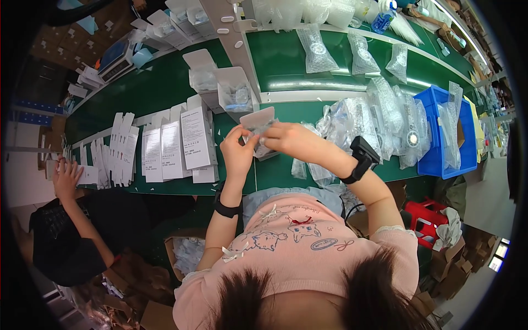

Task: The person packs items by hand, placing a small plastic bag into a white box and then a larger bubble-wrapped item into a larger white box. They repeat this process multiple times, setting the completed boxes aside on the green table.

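My left hand (237, 147) and right hand (291, 140) are both closed on a small white box (258, 122) with what looks like a clear plastic bag going into it, held just above the green table (275, 170). Beside my left hand stand rows of flat white cartons (176, 146); by my right wrist lies a heap of bagged parts (374, 124). Beyond are open boxes (234, 93), a blue bin (434, 159), and another person's hand (66, 179) far left.

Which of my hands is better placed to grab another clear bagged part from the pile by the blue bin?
Probably the right hand: the pile of clear bags and the blue bin lie on its side. The left hand sits nearer the white cartons. Both hold the small box.
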A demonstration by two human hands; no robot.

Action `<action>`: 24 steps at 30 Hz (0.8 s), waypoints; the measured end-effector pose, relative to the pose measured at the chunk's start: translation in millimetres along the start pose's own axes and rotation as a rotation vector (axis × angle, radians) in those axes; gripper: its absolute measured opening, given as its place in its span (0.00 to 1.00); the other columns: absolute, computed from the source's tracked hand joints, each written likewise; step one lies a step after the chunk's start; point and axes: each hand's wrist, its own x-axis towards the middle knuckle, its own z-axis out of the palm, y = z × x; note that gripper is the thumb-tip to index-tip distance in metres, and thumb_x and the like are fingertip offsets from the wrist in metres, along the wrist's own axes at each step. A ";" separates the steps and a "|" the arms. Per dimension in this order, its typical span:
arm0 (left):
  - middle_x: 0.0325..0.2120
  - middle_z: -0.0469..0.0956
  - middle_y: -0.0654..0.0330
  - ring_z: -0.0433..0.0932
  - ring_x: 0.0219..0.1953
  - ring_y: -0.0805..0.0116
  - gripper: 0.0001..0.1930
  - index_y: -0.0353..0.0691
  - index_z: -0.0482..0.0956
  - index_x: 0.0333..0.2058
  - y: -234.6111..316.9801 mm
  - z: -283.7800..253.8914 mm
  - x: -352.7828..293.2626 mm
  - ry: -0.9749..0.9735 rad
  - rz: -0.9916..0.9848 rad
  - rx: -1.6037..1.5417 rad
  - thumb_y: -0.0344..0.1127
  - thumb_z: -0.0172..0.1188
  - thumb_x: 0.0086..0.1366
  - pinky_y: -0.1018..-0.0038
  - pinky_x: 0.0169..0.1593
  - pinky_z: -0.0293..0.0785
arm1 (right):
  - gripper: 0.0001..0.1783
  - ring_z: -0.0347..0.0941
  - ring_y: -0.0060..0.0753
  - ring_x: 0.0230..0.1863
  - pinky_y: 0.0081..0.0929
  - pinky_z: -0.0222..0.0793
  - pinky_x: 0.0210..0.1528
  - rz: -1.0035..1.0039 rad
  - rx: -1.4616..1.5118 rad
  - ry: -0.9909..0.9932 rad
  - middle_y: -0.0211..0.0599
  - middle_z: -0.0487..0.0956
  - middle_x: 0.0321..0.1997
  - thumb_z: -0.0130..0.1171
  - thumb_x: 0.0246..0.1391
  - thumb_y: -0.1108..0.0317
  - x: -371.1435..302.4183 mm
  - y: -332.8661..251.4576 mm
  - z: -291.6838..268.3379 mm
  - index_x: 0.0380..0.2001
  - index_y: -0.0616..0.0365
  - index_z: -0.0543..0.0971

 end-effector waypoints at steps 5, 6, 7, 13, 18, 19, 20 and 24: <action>0.25 0.72 0.63 0.62 0.20 0.80 0.07 0.32 0.72 0.22 -6.3 -1.5 -3.9 0.029 -0.013 -0.043 0.25 0.63 0.44 0.82 0.22 0.57 | 0.10 0.65 0.36 0.44 0.29 0.62 0.42 -0.127 -0.180 -0.085 0.34 0.70 0.33 0.52 0.35 0.71 -4.8 2.2 18.7 0.27 0.58 0.71; 0.24 0.72 0.63 0.62 0.20 0.79 0.07 0.32 0.72 0.22 -7.6 0.9 -4.3 0.049 0.003 -0.046 0.25 0.63 0.44 0.82 0.22 0.56 | 0.10 0.63 0.35 0.47 0.29 0.61 0.43 -0.112 -0.170 -0.089 0.34 0.70 0.36 0.52 0.36 0.70 -8.5 2.7 20.5 0.28 0.57 0.71; 0.24 0.72 0.63 0.62 0.20 0.79 0.07 0.33 0.72 0.22 -8.4 3.0 -4.4 0.070 0.019 -0.049 0.26 0.63 0.45 0.82 0.22 0.56 | 0.10 0.63 0.35 0.47 0.29 0.61 0.43 -0.115 -0.178 -0.089 0.34 0.70 0.36 0.52 0.36 0.70 -11.4 6.1 22.6 0.28 0.57 0.71; 0.22 0.72 0.64 0.62 0.19 0.79 0.07 0.33 0.72 0.22 8.3 13.5 -4.5 0.114 0.081 -0.090 0.26 0.61 0.46 0.82 0.22 0.55 | 0.27 0.60 0.40 0.52 0.37 0.56 0.53 -0.012 -0.115 0.132 0.40 0.66 0.48 0.59 0.35 0.61 -18.1 20.3 -0.4 0.43 0.55 0.69; 0.20 0.71 0.64 0.61 0.19 0.79 0.06 0.33 0.72 0.23 38.9 22.9 12.1 0.108 0.102 -0.147 0.26 0.60 0.47 0.81 0.21 0.55 | 0.39 0.55 0.44 0.59 0.41 0.48 0.59 0.559 0.874 0.280 0.44 0.63 0.54 0.61 0.40 0.54 -43.2 83.8 -22.1 0.56 0.56 0.60; 0.20 0.71 0.64 0.61 0.18 0.79 0.06 0.33 0.72 0.23 42.9 25.8 18.4 0.090 0.133 -0.161 0.25 0.60 0.47 0.81 0.21 0.55 | 0.40 0.54 0.44 0.60 0.42 0.49 0.59 0.587 0.788 0.323 0.46 0.63 0.55 0.61 0.40 0.53 -44.1 109.5 -30.1 0.57 0.55 0.59; 0.20 0.71 0.64 0.61 0.18 0.79 0.06 0.33 0.72 0.23 46.6 30.6 24.5 0.069 0.165 -0.179 0.25 0.60 0.47 0.81 0.21 0.55 | 0.41 0.54 0.43 0.60 0.43 0.51 0.58 0.617 0.699 0.368 0.48 0.62 0.55 0.60 0.41 0.52 -39.2 133.6 -38.3 0.57 0.53 0.58; 0.22 0.73 0.63 0.60 0.18 0.78 0.05 0.33 0.71 0.23 34.7 52.7 42.9 0.044 0.156 -0.172 0.25 0.59 0.48 0.80 0.21 0.55 | 0.41 0.54 0.54 0.59 0.46 0.52 0.57 0.892 0.019 0.240 0.51 0.58 0.58 0.62 0.37 0.51 11.2 212.6 -37.2 0.57 0.42 0.59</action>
